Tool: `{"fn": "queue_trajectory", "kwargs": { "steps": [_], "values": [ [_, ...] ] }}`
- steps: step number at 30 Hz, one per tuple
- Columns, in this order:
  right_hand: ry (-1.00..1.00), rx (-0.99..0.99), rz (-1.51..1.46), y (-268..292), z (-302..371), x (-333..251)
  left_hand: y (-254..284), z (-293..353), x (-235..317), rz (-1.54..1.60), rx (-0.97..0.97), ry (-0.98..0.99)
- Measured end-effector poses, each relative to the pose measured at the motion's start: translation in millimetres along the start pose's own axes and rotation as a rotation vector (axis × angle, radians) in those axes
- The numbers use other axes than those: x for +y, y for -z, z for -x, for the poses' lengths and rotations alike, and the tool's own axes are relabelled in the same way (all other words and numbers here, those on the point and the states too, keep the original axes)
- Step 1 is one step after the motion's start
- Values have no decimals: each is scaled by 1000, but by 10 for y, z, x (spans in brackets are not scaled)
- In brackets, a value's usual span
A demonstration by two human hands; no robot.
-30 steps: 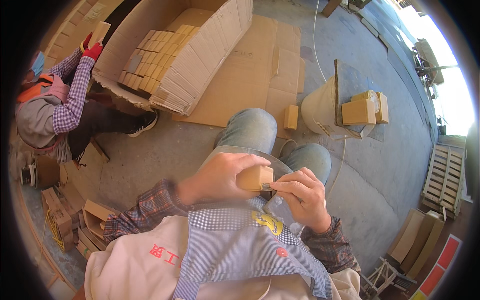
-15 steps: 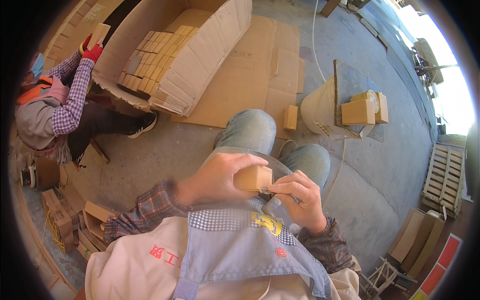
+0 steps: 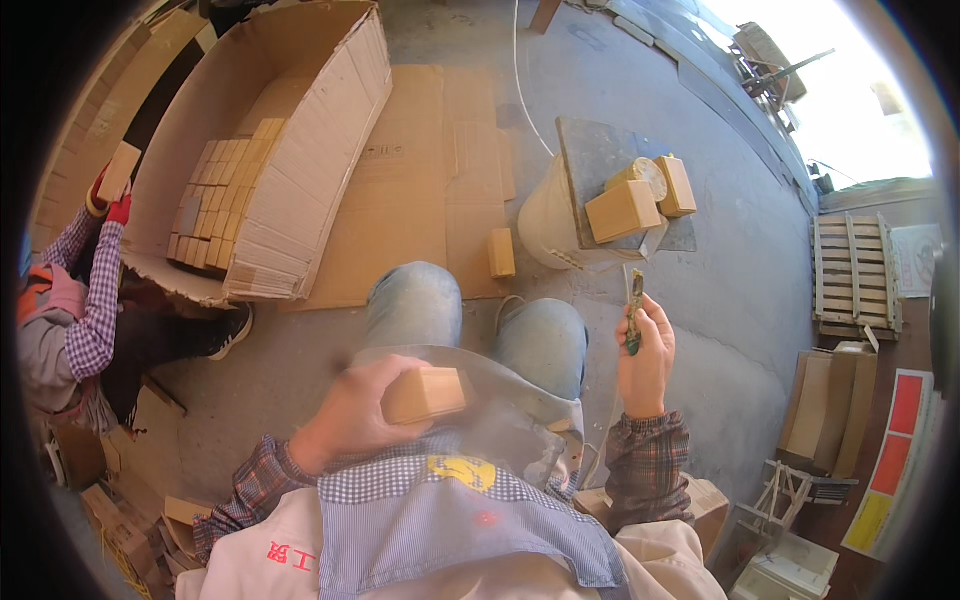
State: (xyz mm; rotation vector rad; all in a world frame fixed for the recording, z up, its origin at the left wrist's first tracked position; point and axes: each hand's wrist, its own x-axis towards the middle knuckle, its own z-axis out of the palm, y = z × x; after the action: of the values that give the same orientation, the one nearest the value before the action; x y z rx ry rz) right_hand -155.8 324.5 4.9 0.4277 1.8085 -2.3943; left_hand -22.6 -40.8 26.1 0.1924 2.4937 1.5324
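Note:
My left hand [image 3: 360, 405] is closed around a light-brown rectangular block [image 3: 428, 395] over my lap; whether it is solid wood or a small carton I cannot tell. Out to the right, apart from the block, my right hand [image 3: 647, 362] is raised with its fingers closed on a small narrow tool [image 3: 635, 315]. The tool stands nearly upright, with a crusted yellowish tip and a dark green lower end. Beyond it, two similar blocks [image 3: 622, 211] and a round pale roll-like thing [image 3: 648, 176] rest on a dark board [image 3: 585, 145] over a white bucket [image 3: 545, 215].
A large open carton [image 3: 300, 190] at the left holds rows of similar blocks [image 3: 215, 200]. A red-gloved person [image 3: 85, 330] beside it holds another block. One block [image 3: 501, 253] stands by flattened cardboard [image 3: 400, 180]. Wooden pallets [image 3: 853, 270] and cartons [image 3: 825, 415] stand right.
My right hand has moved away from the block, up and to the right, bringing the small tool into clear view. My left hand still holds the block. The whole view has shifted rightward.

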Motion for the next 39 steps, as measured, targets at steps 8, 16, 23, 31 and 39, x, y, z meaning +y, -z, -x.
{"fn": "queue_trajectory", "kwargs": {
  "steps": [8,16,23,31,39],
  "values": [
    [-17,319,35,719,-1717,413,13,-218,197,-63,-60,121],
    [142,-298,847,-93,-195,-14,49,-187,227,-292,153,161],
    [294,-601,1335,-697,1148,200,-8,-44,88,-461,166,90],
    [91,-648,1509,-679,1343,283,-8,52,-111,-436,243,-62],
    [-696,-630,695,-504,1247,-23,-9,34,-196,-381,222,-10]
  ]
}}
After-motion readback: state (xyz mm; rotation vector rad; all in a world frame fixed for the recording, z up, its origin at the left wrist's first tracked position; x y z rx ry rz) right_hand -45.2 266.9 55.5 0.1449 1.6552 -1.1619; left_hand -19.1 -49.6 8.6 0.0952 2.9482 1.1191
